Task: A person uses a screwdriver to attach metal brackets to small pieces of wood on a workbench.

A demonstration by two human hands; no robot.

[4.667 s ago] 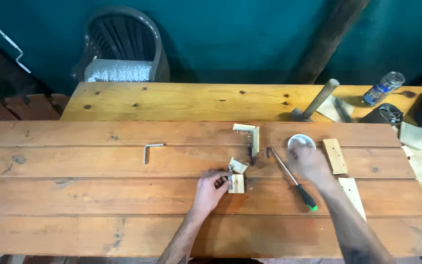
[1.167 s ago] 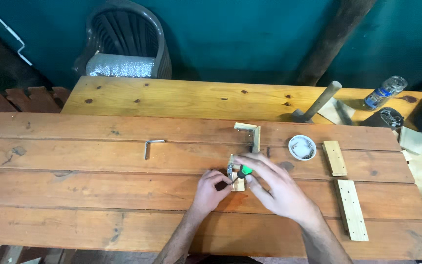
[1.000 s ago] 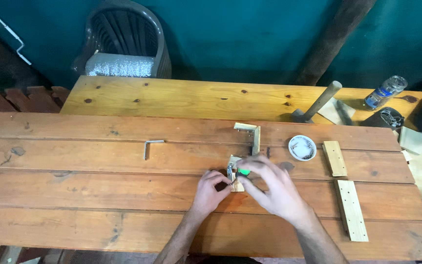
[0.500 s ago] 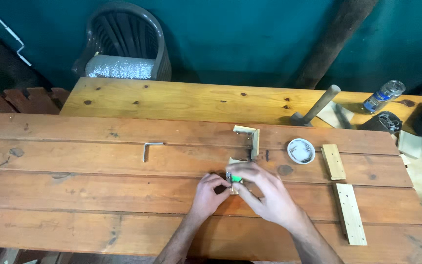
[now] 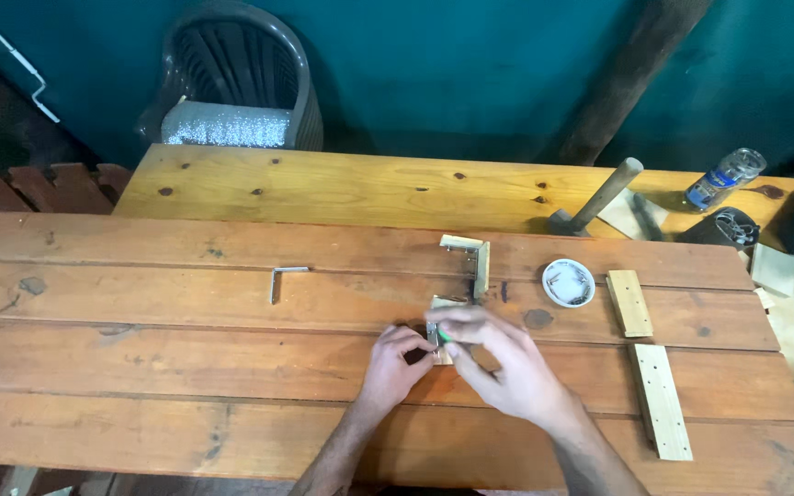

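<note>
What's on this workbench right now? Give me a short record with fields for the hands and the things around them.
left hand: steadies a small wooden piece on the table
right hand: over the same piece, holding a green-handled tool, mostly hidden
surface: wooden plank table
beyond the hands: L-shaped wooden piece, apart from them
right side: small white dish of metal bits, two wooden strips
left side: metal angle bracket
far bench: hammer, plastic bottle
background: grey plastic chair

Small wooden piece (image 5: pixel 440 329) and green-handled tool (image 5: pixel 444 337) mostly hidden under both hands' fingers (image 5: pixel 470 323).
</note>
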